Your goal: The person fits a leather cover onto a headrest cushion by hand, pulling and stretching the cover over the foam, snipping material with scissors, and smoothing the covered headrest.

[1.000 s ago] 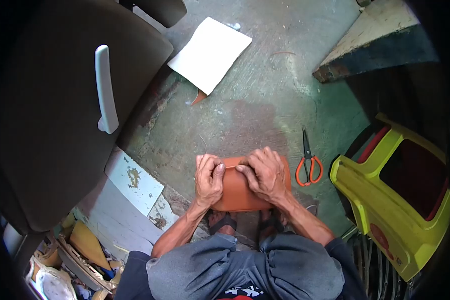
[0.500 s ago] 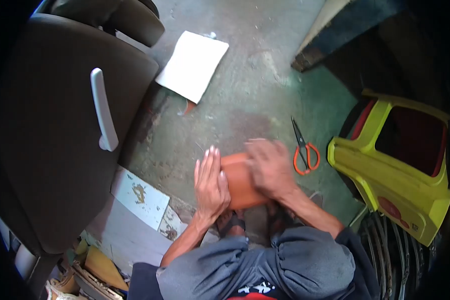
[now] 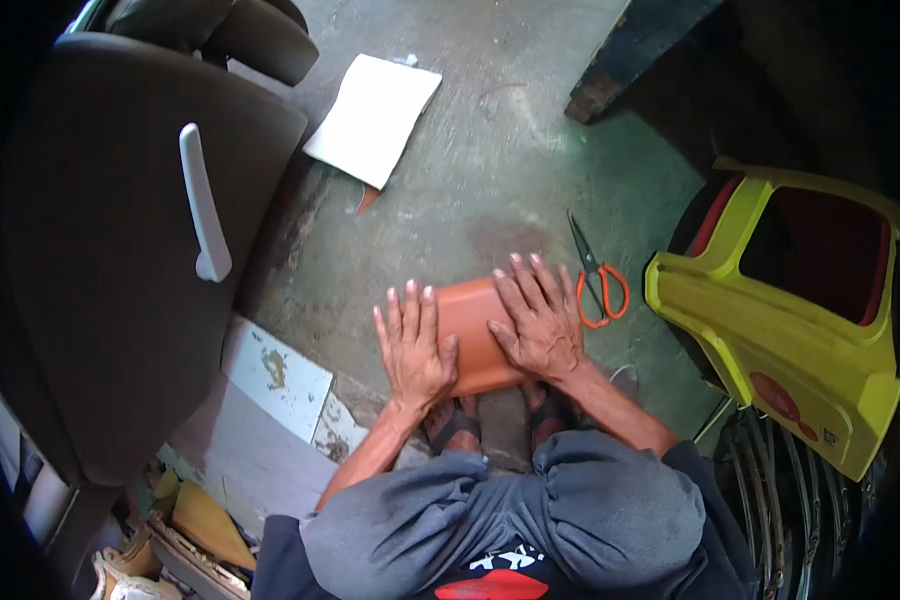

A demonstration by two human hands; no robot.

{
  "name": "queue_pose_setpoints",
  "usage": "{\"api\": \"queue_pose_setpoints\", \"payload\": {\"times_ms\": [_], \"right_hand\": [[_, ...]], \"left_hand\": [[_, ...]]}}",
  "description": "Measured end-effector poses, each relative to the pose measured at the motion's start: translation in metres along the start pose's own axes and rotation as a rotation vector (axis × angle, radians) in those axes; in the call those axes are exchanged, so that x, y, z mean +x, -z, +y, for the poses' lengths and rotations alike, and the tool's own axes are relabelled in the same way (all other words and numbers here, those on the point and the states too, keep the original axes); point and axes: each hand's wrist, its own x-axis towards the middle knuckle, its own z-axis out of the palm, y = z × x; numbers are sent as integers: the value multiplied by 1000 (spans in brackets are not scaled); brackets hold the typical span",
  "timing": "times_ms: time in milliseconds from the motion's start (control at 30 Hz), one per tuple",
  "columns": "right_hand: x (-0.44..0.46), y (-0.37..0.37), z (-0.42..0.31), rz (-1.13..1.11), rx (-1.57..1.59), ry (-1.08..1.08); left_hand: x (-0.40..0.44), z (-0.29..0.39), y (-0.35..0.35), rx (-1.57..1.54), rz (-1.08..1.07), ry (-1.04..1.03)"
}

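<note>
Between my hands, above my feet, is a reddish-brown panel (image 3: 475, 333) with a smooth, leather-like surface and rounded edges. My left hand (image 3: 412, 345) lies against its left side, fingers stretched out and pointing away from me. On the opposite side, my right hand (image 3: 545, 325) rests flat over the right edge with its fingers spread and the thumb on the top surface. Just right of that hand, black scissors with orange handles (image 3: 597, 275) lie on the floor with their handles apart. The panel's underside is hidden.
A white folded sheet (image 3: 375, 120) lies on the concrete floor (image 3: 480, 180) ahead. To the left stands a large dark seat (image 3: 140, 270) with a pale lever (image 3: 200, 200). A yellow plastic shell (image 3: 780, 300) is on the right, above several metal rods (image 3: 770, 500).
My right hand has gone from blurred and curved over the panel to flat with spread fingers. My left fingers have fanned apart. The whole view has shifted slightly.
</note>
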Motion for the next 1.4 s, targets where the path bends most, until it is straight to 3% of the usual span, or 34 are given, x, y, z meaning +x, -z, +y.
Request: {"api": "queue_pose_setpoints", "payload": {"times_ms": [33,167,333,533,633,700,733,967,1033,1100,1167,1267,1400], "right_hand": [[-8,4,-2,14,-124,161],[-46,1,13,-106,-76,346],[-55,1,30,-142,-47,445],[-56,-4,36,-57,-266,535],[-58,-6,35,0,-298,529],[-64,-7,30,16,67,320],[-66,-5,27,-32,88,285],[11,55,15,-217,80,333],[30,74,13,-23,166,246],[57,101,10,-208,437,91],[63,101,9,-258,490,2],[56,92,12,-315,564,-149],[26,70,30,-294,689,-204]], "left_hand": [[-7,1,3,142,-9,-95],[-24,-13,2,160,-73,-496],[-36,-30,3,139,-101,-593],[-47,-30,0,263,-28,-604],[-51,-29,-2,221,21,-488],[-52,-26,0,31,-70,-417],[-52,-24,3,31,-62,-410],[8,-19,47,-158,-59,-277],[32,-32,63,-457,-53,-146],[64,-19,103,-689,-400,225],[72,-30,105,-872,-597,329],[71,-49,83,-1045,-772,445],[60,-55,71,-988,-790,502]]}}
